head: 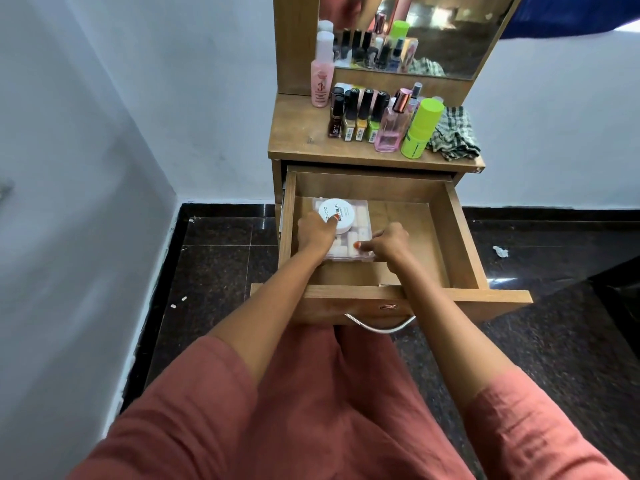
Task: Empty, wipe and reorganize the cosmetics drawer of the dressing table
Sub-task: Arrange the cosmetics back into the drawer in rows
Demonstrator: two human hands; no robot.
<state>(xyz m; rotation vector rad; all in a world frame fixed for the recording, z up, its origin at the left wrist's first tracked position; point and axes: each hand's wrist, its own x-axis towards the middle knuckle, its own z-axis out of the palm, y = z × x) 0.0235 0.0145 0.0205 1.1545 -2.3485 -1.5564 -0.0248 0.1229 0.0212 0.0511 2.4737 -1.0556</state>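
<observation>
The wooden drawer (460, 237) of the dressing table is pulled open. At its left side lies a clear plastic box (360, 218) of pale items, with a round white jar (341, 214) on top of it. My left hand (317, 232) grips the jar's near edge, thumb on the lid. My right hand (388, 242) pinches the box's near right corner. The drawer's right half shows bare wood.
On the tabletop (298, 133) stand several nail polish bottles (356, 114), a pink lotion bottle (321, 81), a pink perfume bottle (391, 128), a green can (420, 129) and a checked cloth (455, 133). A mirror (433, 32) rises behind. Dark floor (221, 258), paper scrap (500, 251).
</observation>
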